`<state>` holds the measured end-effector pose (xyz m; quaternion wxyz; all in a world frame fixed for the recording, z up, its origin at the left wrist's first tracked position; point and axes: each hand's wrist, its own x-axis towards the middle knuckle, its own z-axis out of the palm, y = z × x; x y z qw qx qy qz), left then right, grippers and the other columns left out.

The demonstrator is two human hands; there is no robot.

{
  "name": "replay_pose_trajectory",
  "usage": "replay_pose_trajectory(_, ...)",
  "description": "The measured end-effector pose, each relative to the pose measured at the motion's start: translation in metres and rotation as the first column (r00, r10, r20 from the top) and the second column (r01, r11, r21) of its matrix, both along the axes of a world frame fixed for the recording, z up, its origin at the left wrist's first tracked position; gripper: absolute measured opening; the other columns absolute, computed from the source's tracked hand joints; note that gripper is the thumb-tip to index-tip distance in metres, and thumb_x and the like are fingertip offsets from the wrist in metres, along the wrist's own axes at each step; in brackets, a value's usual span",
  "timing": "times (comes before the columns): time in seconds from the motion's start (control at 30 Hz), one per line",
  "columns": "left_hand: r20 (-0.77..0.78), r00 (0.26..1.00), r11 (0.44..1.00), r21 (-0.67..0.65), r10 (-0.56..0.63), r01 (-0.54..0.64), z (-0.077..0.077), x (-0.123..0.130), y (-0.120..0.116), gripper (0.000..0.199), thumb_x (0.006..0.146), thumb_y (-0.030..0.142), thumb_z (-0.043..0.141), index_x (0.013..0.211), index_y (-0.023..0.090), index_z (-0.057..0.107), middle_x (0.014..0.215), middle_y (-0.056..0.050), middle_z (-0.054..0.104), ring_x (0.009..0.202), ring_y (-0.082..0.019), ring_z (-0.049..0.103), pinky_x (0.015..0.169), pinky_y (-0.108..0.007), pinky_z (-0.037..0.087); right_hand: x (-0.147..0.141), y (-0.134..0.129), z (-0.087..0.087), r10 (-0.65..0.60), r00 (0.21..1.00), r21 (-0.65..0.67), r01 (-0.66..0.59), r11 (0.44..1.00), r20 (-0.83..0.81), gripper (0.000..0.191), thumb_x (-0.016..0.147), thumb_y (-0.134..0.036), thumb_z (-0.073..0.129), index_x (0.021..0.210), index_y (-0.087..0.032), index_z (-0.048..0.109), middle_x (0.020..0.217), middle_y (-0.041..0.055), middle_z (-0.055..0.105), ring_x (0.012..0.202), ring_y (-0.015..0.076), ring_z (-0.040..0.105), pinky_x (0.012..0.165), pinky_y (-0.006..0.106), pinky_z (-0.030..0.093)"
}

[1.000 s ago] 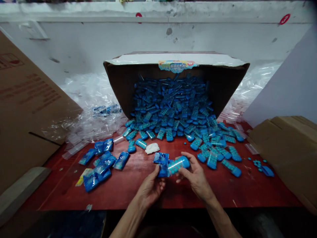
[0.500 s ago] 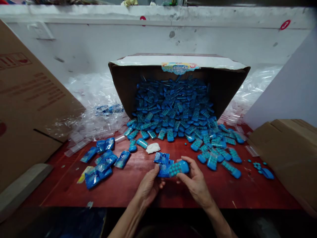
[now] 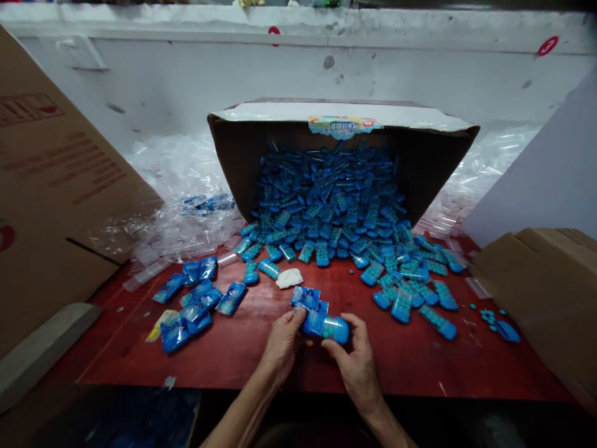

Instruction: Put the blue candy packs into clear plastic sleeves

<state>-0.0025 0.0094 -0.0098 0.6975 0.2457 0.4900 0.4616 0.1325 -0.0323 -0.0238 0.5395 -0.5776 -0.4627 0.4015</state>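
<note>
Fingers: my right fingers (image 3: 359, 326) pinch a bead-filled bottle (image 3: 329, 328) at its blue cap, thumb near and forefinger far; my left fingers (image 3: 296, 318) grip a blue packet (image 3: 315, 319) by its left side, thumb on top.
Bottle: between my two hands, above the near middle of the red tabletop (image 3: 140, 361), its clear end against the packet's right edge.
Change: half a second ago more of the beaded body showed; now the packet covers its left part and the cap sits nearer to me. I judge the end is going into the packet, though I cannot tell inside from behind.
Forearms: both reach in from the near side and converge, palms turned toward each other.
Second packet (image 3: 305, 296): at the held one's far edge; whether joined, I cannot tell.
Left: a cluster of blue packets (image 3: 193, 314).
Far: a white scrap (image 3: 290, 279), then an open box (image 3: 265, 116) spilling bottles.
Right: loose beads (image 3: 488, 317).
</note>
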Motion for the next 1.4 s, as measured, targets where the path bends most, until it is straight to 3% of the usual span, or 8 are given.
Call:
replay_pose_trajectory(0.13, 0.092, 0.996, 1.000, -0.028, 0.001, 0.002, 0.004, 0.004, -0.001, 0.023, 0.066, 0.034, 0.062, 0.075, 0.014, 0.054, 0.063, 0.000, 0.060, 0.054, -0.011, 0.056, 0.051, -0.024, 0.045, 0.001, 0.000, -0.012, -0.050, 0.968, 0.038, 0.041, 0.998, 0.245, 0.039, 0.066, -0.031, 0.064, 0.100, -0.019, 0.048, 0.093, 0.0063, 0.059, 0.082, 0.0206, 0.058, 0.071, 0.032, 0.048)
replay_pose_trajectory(0.27, 0.219, 0.975, 0.998, -0.068, 0.023, -0.008, 0.007, 0.010, -0.003, 0.020, 0.066, 0.029, 0.063, 0.079, 0.015, 0.056, 0.068, -0.001, 0.061, 0.059, -0.012, 0.057, 0.058, -0.026, 0.046, -0.001, -0.004, -0.006, 0.000, 0.959, 0.047, -0.014, 0.999, 0.284, 0.036, 0.068, -0.031, 0.062, 0.099, -0.020, 0.049, 0.092, 0.0062, 0.061, 0.079, 0.0207, 0.059, 0.070, 0.031, 0.047)
replay_pose_trajectory(0.37, 0.280, 0.960, 0.995, -0.096, 0.002, 0.026, 0.009, 0.008, -0.002, 0.015, 0.069, 0.025, 0.061, 0.076, 0.013, 0.058, 0.065, -0.001, 0.061, 0.059, -0.011, 0.056, 0.061, -0.026, 0.045, 0.002, -0.006, 0.005, 0.168, 0.977, 0.003, -0.170, 0.985, 0.131, 0.037, 0.070, -0.028, 0.061, 0.104, -0.022, 0.047, 0.090, 0.0036, 0.060, 0.077, 0.0173, 0.059, 0.066, 0.028, 0.048)
replay_pose_trajectory(0.5, 0.388, 0.914, 0.985, -0.072, -0.117, 0.156, 0.013, 0.000, 0.000, 0.015, 0.072, 0.017, 0.057, 0.086, 0.012, 0.060, 0.076, -0.003, 0.063, 0.070, -0.012, 0.058, 0.072, -0.026, 0.043, 0.011, 0.003, 0.014, 0.380, 0.886, -0.073, -0.411, 0.908, -0.267, 0.029, 0.079, -0.028, 0.049, 0.107, -0.023, 0.043, 0.057, -0.0063, 0.050, 0.041, 0.0067, 0.046, 0.037, 0.017, 0.040)
replay_pose_trajectory(0.67, 0.482, 0.842, 0.968, 0.069, -0.244, 0.242, 0.017, -0.002, 0.001, 0.024, 0.075, 0.013, 0.051, 0.098, 0.013, 0.058, 0.090, -0.007, 0.065, 0.085, -0.016, 0.058, 0.083, -0.029, 0.038, 0.013, 0.014, 0.009, 0.384, 0.746, -0.048, -0.485, 0.873, -0.543, 0.050, 0.069, -0.020, 0.059, 0.114, -0.029, 0.037, 0.082, -0.0028, 0.053, 0.040, 0.0031, 0.045, 0.031, 0.014, 0.038)
replay_pose_trajectory(0.97, 0.389, 0.860, 0.943, 0.089, -0.330, 0.322, 0.017, -0.004, 0.001, 0.030, 0.068, 0.023, 0.061, 0.097, 0.015, 0.058, 0.088, -0.009, 0.066, 0.089, -0.023, 0.058, 0.085, -0.038, 0.036, 0.022, 0.016, 0.025, 0.469, 0.776, -0.039, -0.532, 0.846, -0.421, 0.062, 0.064, -0.016, 0.060, 0.121, -0.031, 0.040, 0.107, 0.0006, 0.055, 0.059, 0.0074, 0.052, 0.047, 0.018, 0.044)
replay_pose_trajectory(1.1, 0.353, 0.891, 0.958, 0.083, -0.285, 0.274, 0.014, 0.002, -0.003, 0.025, 0.068, 0.026, 0.062, 0.091, 0.014, 0.061, 0.082, -0.007, 0.066, 0.085, -0.020, 0.059, 0.084, -0.033, 0.038, 0.024, 0.019, 0.023, 0.484, 0.815, -0.030, -0.519, 0.854, -0.319, 0.060, 0.063, -0.018, 0.065, 0.119, -0.027, 0.045, 0.092, -0.0004, 0.060, 0.080, 0.0147, 0.055, 0.073, 0.028, 0.045)
replay_pose_trajectory(1.4, 0.354, 0.908, 0.974, 0.047, -0.222, 0.220, 0.014, 0.009, -0.013, 0.022, 0.070, 0.029, 0.059, 0.082, 0.011, 0.063, 0.077, -0.007, 0.064, 0.078, -0.017, 0.058, 0.084, -0.031, 0.037, 0.017, 0.015, 0.011, 0.428, 0.870, -0.081, -0.458, 0.885, -0.243, 0.059, 0.062, -0.020, 0.066, 0.118, -0.025, 0.047, 0.068, -0.0047, 0.055, 0.062, 0.0110, 0.051, 0.063, 0.024, 0.044)
